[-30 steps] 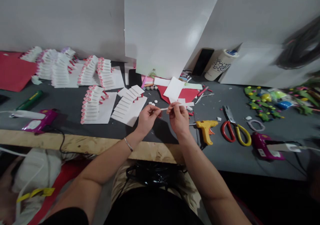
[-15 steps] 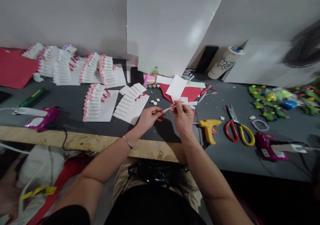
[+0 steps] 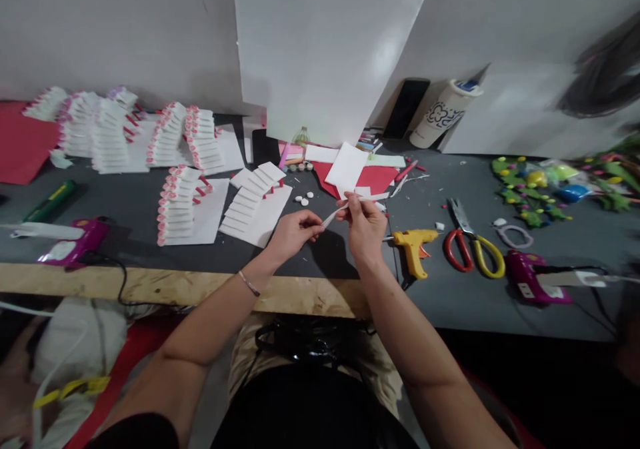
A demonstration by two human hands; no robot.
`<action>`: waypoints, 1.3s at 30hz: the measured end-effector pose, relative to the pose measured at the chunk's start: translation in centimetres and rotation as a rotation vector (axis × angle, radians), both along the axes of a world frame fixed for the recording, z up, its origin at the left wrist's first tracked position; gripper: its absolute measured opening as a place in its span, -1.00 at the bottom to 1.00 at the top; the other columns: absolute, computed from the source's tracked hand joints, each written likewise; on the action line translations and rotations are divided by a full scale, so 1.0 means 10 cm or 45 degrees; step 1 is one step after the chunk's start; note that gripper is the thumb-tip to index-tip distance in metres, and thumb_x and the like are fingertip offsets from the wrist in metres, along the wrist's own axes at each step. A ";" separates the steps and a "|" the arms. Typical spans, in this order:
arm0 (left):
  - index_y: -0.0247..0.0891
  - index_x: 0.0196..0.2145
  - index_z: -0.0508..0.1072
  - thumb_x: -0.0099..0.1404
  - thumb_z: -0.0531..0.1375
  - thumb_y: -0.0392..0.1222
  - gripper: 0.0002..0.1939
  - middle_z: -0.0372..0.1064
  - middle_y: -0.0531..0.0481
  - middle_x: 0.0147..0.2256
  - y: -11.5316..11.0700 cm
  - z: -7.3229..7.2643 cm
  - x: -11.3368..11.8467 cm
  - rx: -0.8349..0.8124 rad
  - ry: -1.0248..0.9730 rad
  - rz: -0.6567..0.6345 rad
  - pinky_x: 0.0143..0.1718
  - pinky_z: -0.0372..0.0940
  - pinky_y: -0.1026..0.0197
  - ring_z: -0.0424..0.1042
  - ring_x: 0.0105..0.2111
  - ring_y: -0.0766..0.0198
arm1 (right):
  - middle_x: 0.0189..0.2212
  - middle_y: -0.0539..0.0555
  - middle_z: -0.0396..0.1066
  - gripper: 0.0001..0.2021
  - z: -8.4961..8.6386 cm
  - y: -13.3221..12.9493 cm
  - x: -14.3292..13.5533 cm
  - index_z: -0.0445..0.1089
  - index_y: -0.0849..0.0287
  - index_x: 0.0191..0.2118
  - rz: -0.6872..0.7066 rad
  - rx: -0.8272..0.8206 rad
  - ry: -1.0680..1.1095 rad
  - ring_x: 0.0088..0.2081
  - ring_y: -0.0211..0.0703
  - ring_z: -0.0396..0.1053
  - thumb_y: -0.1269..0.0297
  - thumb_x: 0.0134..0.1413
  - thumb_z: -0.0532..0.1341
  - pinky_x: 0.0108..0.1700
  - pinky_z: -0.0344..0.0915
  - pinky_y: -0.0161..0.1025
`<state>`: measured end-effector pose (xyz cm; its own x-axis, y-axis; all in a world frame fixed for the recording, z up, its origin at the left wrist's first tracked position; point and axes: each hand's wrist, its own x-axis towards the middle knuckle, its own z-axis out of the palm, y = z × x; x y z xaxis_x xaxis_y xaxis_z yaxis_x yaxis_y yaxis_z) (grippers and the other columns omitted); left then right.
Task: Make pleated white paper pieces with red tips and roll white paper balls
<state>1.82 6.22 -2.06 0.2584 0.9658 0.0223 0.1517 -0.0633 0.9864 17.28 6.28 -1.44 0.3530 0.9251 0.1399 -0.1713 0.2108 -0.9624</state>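
A thin white strip (image 3: 330,218) is stretched between my two hands above the front of the dark table. My left hand (image 3: 299,232) pinches its lower left end. At the upper right end, my right hand (image 3: 364,226) has its fingertips closed on the strip. Just behind my right hand lie a folded white sheet (image 3: 346,166) and red sheet material (image 3: 380,178). Several small white discs (image 3: 305,201) rest behind my left hand. To its left, a card with a fanned row of white pieces (image 3: 246,207) lies flat.
Right of my hands are a yellow glue gun (image 3: 415,246), scissors (image 3: 464,226) and a purple power block (image 3: 530,279). More cards with pink-tipped pieces (image 3: 180,202) fill the left side. A tumbler (image 3: 443,116) and phone (image 3: 407,108) stand at the back.
The camera view has shifted slightly, so the table items appear farther left and mostly a little higher. Both hands still hold the strip, whose visible part looks a little wider.
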 end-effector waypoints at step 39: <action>-0.27 -0.58 0.39 -0.13 0.50 -0.16 -0.66 0.48 0.06 -0.43 0.04 0.08 0.08 -0.112 -0.724 0.355 -0.41 0.30 0.31 0.39 -0.48 0.41 | -0.69 -0.27 0.32 -0.03 -0.04 -0.05 -0.12 -0.21 0.10 0.35 0.852 -0.548 0.068 -0.74 -0.38 0.09 0.25 -0.19 0.28 -0.68 -0.15 -0.46</action>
<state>2.64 6.61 -1.23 -0.0319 0.9995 -0.0009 -0.3981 -0.0119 0.9173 16.07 5.80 -1.80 -0.3006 0.9119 -0.2794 -0.1784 -0.3416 -0.9228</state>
